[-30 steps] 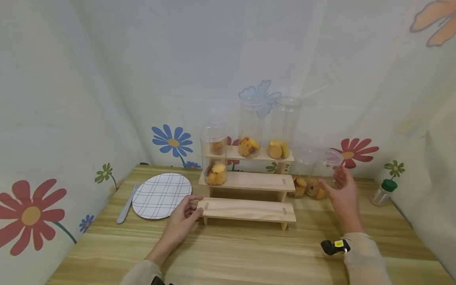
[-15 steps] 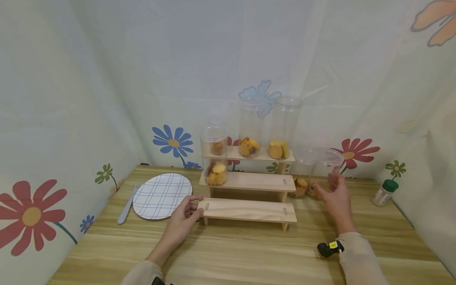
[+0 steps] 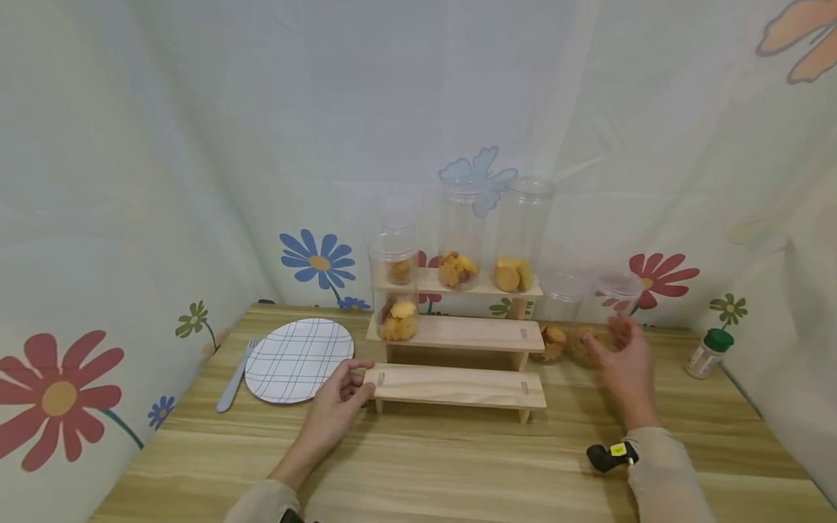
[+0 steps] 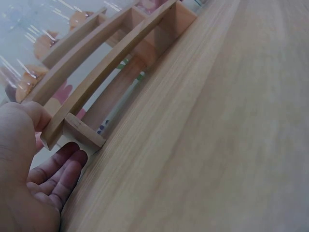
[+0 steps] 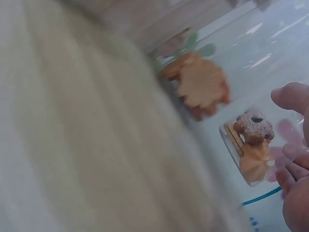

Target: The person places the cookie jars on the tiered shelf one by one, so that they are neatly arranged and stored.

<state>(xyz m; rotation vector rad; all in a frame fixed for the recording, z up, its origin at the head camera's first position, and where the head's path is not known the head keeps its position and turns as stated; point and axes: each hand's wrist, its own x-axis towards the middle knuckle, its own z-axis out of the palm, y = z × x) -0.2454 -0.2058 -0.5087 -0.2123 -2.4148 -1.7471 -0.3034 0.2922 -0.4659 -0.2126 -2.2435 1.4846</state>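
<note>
A three-step wooden display stand stands at the table's middle. My left hand pinches the left end of its lowest step, the other fingers curled below the board in the left wrist view. To the right of the stand, my right hand grips a clear jar with its thumb and fingers around the side. Cookies lie in the bottom of that jar. Another clear jar of cookies stands beside it, close to the stand. On the middle step's left end is a cookie jar.
Two tall cookie jars, a left one and a right one, stand on the top step, with a smaller jar at its left. A checked plate and a fork lie left. A green-capped shaker stands far right.
The right hand has closed in around the right-hand jar, and that jar has shifted slightly to the right, away from its neighbour. The left hand has stayed at the stand.
</note>
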